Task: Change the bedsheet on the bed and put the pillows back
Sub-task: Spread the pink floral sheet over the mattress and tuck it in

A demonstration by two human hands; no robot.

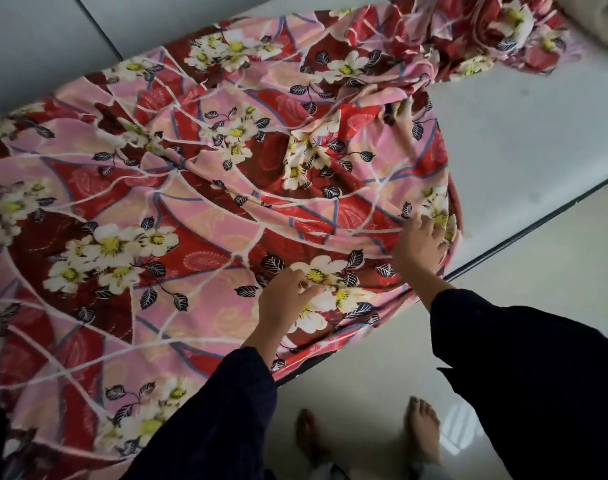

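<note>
A red and pink bedsheet printed with white flowers lies rumpled over most of the bed. To its right the pale bare mattress is uncovered. My left hand pinches a fold of the sheet near the bed's near edge. My right hand grips the sheet's bunched edge, where the cloth meets the bare mattress. Both arms wear dark sleeves. At the top right corner a pale pillow shows partly, past a twisted end of the sheet.
The bed's dark edge runs diagonally from the lower middle to the right. Pale tiled floor lies below it, with my two bare feet on it. A pale wall or floor strip borders the bed's far side.
</note>
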